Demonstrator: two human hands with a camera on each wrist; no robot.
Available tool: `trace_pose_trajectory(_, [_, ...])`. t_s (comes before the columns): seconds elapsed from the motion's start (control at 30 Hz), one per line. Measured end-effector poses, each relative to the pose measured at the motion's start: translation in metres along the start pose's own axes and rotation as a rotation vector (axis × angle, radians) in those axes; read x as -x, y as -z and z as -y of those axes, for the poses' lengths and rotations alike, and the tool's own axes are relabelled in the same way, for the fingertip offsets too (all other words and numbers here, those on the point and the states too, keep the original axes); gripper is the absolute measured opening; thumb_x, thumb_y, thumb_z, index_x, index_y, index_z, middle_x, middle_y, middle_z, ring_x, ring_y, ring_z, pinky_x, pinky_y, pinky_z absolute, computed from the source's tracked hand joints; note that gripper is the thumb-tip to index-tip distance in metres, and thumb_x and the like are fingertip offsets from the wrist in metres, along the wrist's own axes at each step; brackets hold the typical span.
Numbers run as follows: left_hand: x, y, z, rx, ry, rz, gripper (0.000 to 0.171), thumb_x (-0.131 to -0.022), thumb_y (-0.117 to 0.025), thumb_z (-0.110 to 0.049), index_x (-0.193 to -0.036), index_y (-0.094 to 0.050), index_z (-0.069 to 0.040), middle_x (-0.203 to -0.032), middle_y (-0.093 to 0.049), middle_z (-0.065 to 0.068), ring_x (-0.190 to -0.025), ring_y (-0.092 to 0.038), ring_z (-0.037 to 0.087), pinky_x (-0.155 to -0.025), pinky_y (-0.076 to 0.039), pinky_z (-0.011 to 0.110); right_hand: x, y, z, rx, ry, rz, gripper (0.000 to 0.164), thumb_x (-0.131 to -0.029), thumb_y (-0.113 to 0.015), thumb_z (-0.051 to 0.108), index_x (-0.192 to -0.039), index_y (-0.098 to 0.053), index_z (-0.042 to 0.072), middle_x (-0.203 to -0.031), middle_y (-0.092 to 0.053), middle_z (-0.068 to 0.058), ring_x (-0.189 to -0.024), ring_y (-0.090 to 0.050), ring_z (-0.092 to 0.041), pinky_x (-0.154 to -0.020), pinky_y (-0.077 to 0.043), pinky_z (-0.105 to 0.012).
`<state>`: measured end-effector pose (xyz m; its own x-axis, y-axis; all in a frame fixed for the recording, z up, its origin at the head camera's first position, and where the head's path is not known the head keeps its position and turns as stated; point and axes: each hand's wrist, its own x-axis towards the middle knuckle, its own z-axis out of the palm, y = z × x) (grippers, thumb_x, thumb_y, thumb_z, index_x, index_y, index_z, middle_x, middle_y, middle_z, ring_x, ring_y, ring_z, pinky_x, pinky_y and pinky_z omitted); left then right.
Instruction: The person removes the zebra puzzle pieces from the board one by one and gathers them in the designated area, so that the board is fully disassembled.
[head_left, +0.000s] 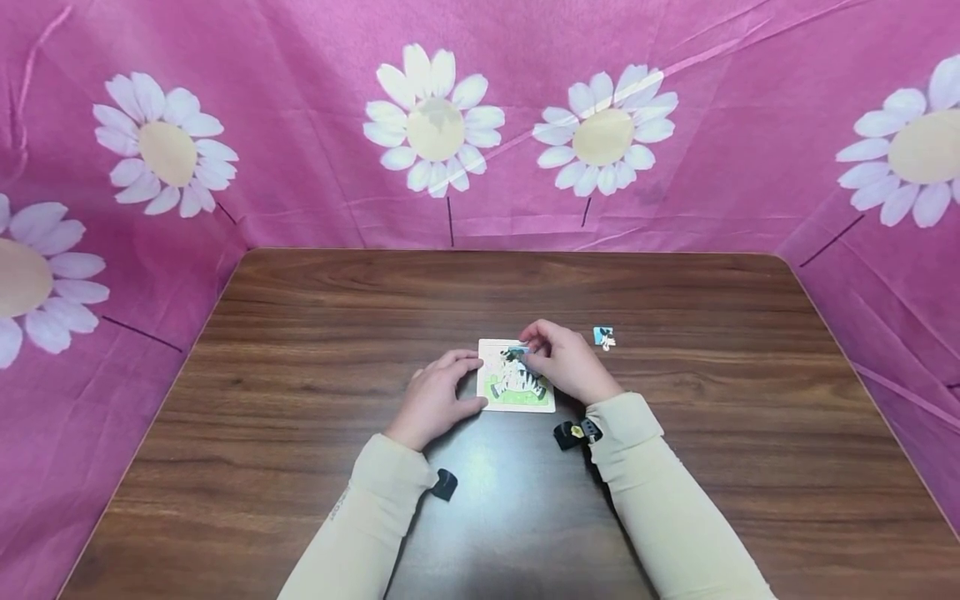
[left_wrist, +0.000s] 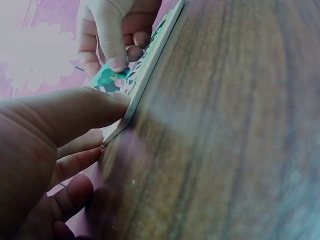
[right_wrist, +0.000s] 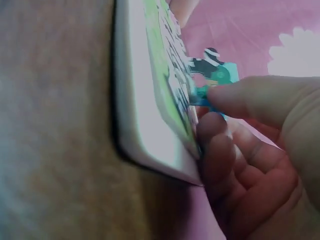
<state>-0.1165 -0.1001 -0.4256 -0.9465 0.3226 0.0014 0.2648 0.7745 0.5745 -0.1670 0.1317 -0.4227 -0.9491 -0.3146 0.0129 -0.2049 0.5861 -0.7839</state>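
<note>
A small square puzzle board (head_left: 516, 408) with a zebra picture on green grass lies flat on the table. My left hand (head_left: 438, 396) rests at its left side, index fingertip and thumb touching the edge, fingers fairly straight. Between thumb and fingers, my right hand (head_left: 566, 358) pinches a puzzle piece (right_wrist: 212, 70) over the upper right part of the board. That piece shows green, blue, and black-and-white stripes in the right wrist view. My right fingers hide part of the piece and the board's upper right corner. Another puzzle piece (head_left: 603, 337), blue and white, lies right of the board, beyond my right hand.
The brown wooden table (head_left: 337, 333) extends around the board on all sides. Pink cloth (head_left: 300, 125) printed with large white flowers hangs behind and beside it. Black camera mounts (head_left: 444, 485) sit at both cuffs, close above the tabletop.
</note>
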Motion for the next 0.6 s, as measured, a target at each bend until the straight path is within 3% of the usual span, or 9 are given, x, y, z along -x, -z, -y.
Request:
trace_pose_trajectory(0.23, [-0.001, -0.001, 0.001, 0.006, 0.015, 0.014, 0.059, -0.083, -0.081, -0.031, -0.137, -0.062, -0.017, -0.141, -0.057, 0.001, -0.129, -0.054, 0.024, -0.096, -0.041, 0.05, -0.001, -0.004, -0.013, -0.176, -0.067, -0.053, 0.012, -0.088, -0.074, 0.008, -0.099, -0.068, 0.006, -0.084, -0.067, -0.005, -0.075, -0.062, -0.018, -0.067, -0.048, -0.027])
trace_pose_trajectory(0.37, [0.001, -0.001, 0.0, -0.011, -0.017, 0.02, 0.053, -0.083, -0.08, -0.031, -0.134, -0.065, -0.023, -0.141, -0.056, 0.003, -0.128, -0.054, 0.025, -0.095, -0.041, 0.051, 0.0, -0.007, -0.011, -0.143, -0.088, -0.062, 0.012, -0.088, -0.074, 0.009, -0.098, -0.069, 0.007, -0.085, -0.068, -0.004, -0.074, -0.06, -0.018, -0.068, -0.047, -0.029])
trace_pose_trajectory(0.6, [0.002, -0.001, -0.003, -0.019, -0.034, 0.02, 0.044, -0.085, -0.079, -0.03, -0.127, -0.071, -0.022, -0.143, -0.054, 0.004, -0.13, -0.052, 0.027, -0.095, -0.04, 0.052, 0.0, -0.01, -0.008, -0.099, -0.101, -0.084, 0.011, -0.088, -0.074, 0.01, -0.097, -0.069, 0.007, -0.086, -0.068, -0.004, -0.072, -0.059, -0.017, -0.067, -0.046, -0.03])
